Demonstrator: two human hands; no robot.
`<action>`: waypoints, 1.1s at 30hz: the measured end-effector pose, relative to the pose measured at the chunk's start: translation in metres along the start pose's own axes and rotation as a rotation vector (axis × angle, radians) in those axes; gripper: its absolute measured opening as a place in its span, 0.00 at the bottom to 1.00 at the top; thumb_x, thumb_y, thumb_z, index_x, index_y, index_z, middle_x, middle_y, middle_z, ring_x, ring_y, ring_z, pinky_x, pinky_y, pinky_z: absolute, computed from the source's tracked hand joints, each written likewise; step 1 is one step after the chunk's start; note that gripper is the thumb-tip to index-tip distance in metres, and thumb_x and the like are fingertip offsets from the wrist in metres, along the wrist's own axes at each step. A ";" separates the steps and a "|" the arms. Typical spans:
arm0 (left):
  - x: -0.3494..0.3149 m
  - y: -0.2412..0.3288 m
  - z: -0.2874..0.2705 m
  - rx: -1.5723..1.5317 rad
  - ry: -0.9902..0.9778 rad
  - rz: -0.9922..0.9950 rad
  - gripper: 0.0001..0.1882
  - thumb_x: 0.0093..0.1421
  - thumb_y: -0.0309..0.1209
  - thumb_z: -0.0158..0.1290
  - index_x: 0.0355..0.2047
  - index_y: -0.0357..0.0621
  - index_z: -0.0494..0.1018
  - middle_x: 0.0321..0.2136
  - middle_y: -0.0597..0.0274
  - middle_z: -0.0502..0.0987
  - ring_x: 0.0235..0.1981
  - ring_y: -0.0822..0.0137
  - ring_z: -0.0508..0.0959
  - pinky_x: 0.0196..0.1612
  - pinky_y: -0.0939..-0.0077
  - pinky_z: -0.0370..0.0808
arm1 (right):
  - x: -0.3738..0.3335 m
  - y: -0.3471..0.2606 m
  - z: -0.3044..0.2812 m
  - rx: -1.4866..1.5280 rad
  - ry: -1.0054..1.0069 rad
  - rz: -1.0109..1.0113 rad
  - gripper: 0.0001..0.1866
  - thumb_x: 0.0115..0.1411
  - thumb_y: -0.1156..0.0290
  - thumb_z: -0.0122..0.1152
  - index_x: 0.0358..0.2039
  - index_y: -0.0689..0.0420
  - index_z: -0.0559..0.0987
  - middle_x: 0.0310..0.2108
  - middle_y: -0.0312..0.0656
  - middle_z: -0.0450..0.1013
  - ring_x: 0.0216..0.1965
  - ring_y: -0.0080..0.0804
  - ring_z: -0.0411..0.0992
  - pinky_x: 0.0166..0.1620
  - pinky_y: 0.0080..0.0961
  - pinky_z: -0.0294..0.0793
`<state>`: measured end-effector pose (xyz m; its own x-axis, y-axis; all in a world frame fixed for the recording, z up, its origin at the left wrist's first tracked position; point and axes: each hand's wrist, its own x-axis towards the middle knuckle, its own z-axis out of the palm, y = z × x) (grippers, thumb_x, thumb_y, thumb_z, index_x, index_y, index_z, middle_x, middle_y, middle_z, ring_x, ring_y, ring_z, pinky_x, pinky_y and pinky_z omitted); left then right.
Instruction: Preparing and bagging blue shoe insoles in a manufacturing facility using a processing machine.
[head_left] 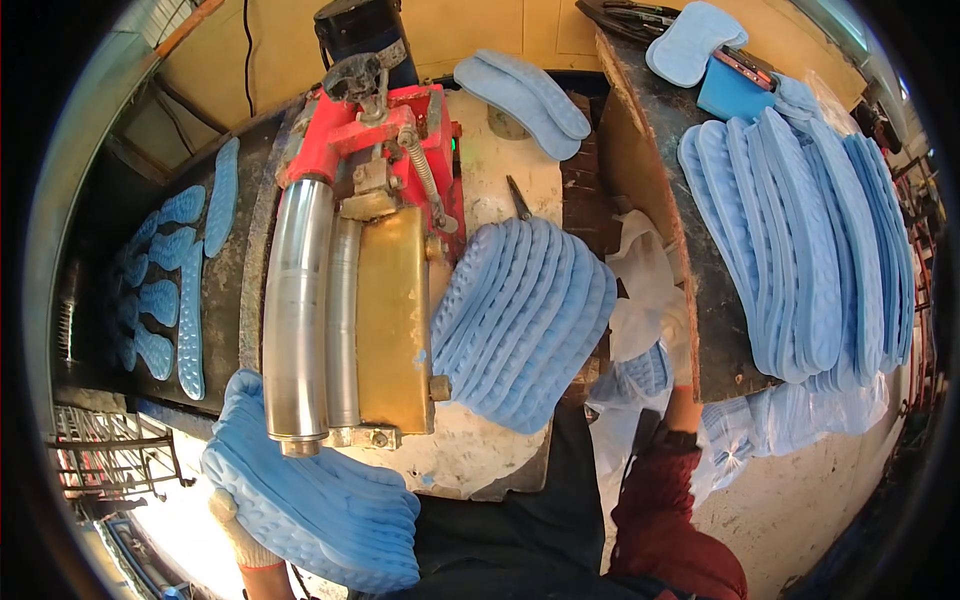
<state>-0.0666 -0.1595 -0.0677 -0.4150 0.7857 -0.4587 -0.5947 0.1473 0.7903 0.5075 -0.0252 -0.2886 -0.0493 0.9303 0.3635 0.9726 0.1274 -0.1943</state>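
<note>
At the lower left, my left hand (pixel 232 525), in a pale knit glove, grips the outer side of a fanned stack of blue bumpy insoles (pixel 320 515). Its fingers are partly behind the stack. My right hand (pixel 677 335), also pale-gloved, reaches from a maroon sleeve (pixel 665 510) beside the right board's edge. White plastic bags (pixel 635 270) lie against it, and its fingers cannot be made out. Another fanned pile of blue insoles (pixel 525 320) rests on the worn machine table (pixel 480 455), between my two hands.
A red press with metal rollers (pixel 300 310) and a brass-coloured block (pixel 393 320) stands left of centre. Single insoles (pixel 190 320) lie on the dark belt at left. Tall rows of insoles (pixel 790 240) cover the right board (pixel 720 340). Bagged insoles (pixel 770 420) sit below it.
</note>
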 end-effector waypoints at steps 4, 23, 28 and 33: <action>0.017 0.004 -0.015 0.086 -0.219 -0.024 0.40 0.54 0.45 0.49 0.64 0.39 0.58 0.58 0.49 0.68 0.55 0.50 0.70 0.59 0.55 0.70 | -0.042 -0.018 0.031 -0.199 -0.162 -0.088 0.22 0.54 0.72 0.56 0.51 0.57 0.74 0.47 0.47 0.71 0.44 0.40 0.72 0.44 0.30 0.73; 0.003 0.005 0.016 0.053 -0.334 -0.094 0.38 0.57 0.44 0.50 0.64 0.37 0.58 0.56 0.47 0.69 0.54 0.52 0.73 0.58 0.57 0.73 | 0.039 0.053 0.044 1.661 -0.706 1.015 0.12 0.68 0.68 0.48 0.45 0.61 0.73 0.45 0.44 0.73 0.44 0.34 0.75 0.46 0.31 0.76; 0.005 0.003 0.049 0.207 -0.365 -0.015 0.47 0.49 0.40 0.60 0.67 0.40 0.52 0.60 0.49 0.65 0.60 0.55 0.68 0.63 0.61 0.66 | -0.039 -0.042 -0.049 1.024 -0.247 0.733 0.25 0.71 0.55 0.45 0.22 0.57 0.77 0.20 0.34 0.72 0.22 0.20 0.67 0.28 0.21 0.65; 0.018 0.009 0.066 0.371 -0.471 0.059 0.48 0.51 0.38 0.59 0.68 0.38 0.48 0.61 0.48 0.63 0.61 0.58 0.66 0.62 0.64 0.64 | -0.058 -0.209 -0.135 1.520 -0.398 0.212 0.17 0.65 0.64 0.51 0.46 0.65 0.76 0.40 0.44 0.77 0.34 0.27 0.75 0.40 0.25 0.75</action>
<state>-0.0343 -0.1047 -0.0416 -0.0396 0.9681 -0.2474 -0.2653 0.2285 0.9367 0.3377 -0.1523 -0.1458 -0.2395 0.9709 0.0079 -0.1431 -0.0272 -0.9893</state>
